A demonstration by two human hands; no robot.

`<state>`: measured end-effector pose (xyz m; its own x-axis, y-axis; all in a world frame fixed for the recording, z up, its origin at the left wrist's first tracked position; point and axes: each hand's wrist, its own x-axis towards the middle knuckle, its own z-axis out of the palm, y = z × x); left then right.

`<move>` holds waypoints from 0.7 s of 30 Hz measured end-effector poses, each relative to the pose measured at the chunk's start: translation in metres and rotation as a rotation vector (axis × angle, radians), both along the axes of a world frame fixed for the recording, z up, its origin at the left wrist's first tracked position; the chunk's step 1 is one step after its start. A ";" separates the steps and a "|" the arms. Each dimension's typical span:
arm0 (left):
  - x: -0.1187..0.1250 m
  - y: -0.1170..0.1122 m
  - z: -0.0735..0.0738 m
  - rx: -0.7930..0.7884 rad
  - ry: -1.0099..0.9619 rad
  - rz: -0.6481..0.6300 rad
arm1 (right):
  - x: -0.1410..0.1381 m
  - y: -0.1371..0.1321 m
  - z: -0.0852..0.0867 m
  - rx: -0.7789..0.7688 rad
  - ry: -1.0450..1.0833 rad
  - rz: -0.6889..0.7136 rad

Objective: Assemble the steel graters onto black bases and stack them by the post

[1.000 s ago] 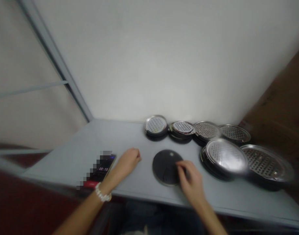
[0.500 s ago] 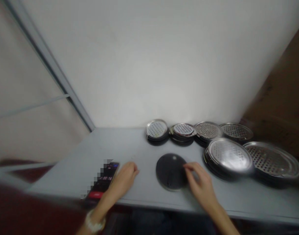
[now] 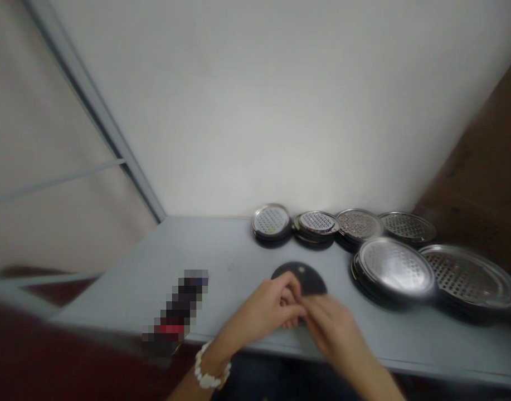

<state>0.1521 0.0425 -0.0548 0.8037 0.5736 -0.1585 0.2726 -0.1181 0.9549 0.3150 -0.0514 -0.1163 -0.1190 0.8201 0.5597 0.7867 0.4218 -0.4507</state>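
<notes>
A flat round black disc (image 3: 307, 278) lies on the table, its near part covered by my hands. My left hand (image 3: 276, 303), wearing a beaded bracelet (image 3: 208, 379) at the wrist, is closed with its fingertips pressed together just above the disc. Meeting it from the right, my right hand (image 3: 332, 323) is closed too, and its fingertips touch those of the left. Whatever lies between the fingers is too small or hidden to make out.
Several stacks of round metal graters with dark undersides stand along the wall and to the right, among them a small stack (image 3: 272, 225), a shiny stack (image 3: 395, 270) and a large one (image 3: 468, 278). A phone (image 3: 182, 312), partly blurred out, lies at left on the grey table (image 3: 155, 256).
My left hand has moved right from beside the phone to meet my right hand over the disc. The right hand has left the disc's right edge and turned inward.
</notes>
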 end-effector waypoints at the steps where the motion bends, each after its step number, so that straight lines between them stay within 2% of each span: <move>1: -0.002 0.002 -0.001 0.026 0.014 -0.016 | 0.002 0.000 0.002 -0.019 -0.026 -0.007; 2: -0.004 0.006 -0.002 0.086 0.033 -0.020 | 0.003 0.000 0.005 -0.037 -0.037 -0.019; 4: -0.014 0.022 -0.005 0.302 0.102 0.057 | 0.004 0.000 0.009 -0.061 -0.011 -0.052; 7: -0.039 0.058 -0.017 0.740 0.368 0.359 | 0.005 0.000 0.011 -0.087 0.099 -0.091; 9: -0.057 0.081 -0.030 0.873 0.614 0.445 | 0.006 0.000 0.012 -0.106 0.165 -0.099; 11: -0.070 0.096 -0.042 0.864 0.732 0.450 | 0.007 0.001 0.012 -0.109 0.219 -0.106; 14: -0.078 0.105 -0.053 0.824 0.753 0.421 | 0.009 0.003 0.011 -0.092 0.291 -0.131; 21: -0.078 0.107 -0.060 0.768 0.686 0.353 | 0.014 0.005 0.005 -0.075 0.402 -0.193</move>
<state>0.0746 0.1499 -0.1153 0.4516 0.8922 -0.0109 0.8550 -0.4292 0.2912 0.3289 -0.0469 -0.1110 0.2549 0.8458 0.4686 0.6038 0.2393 -0.7604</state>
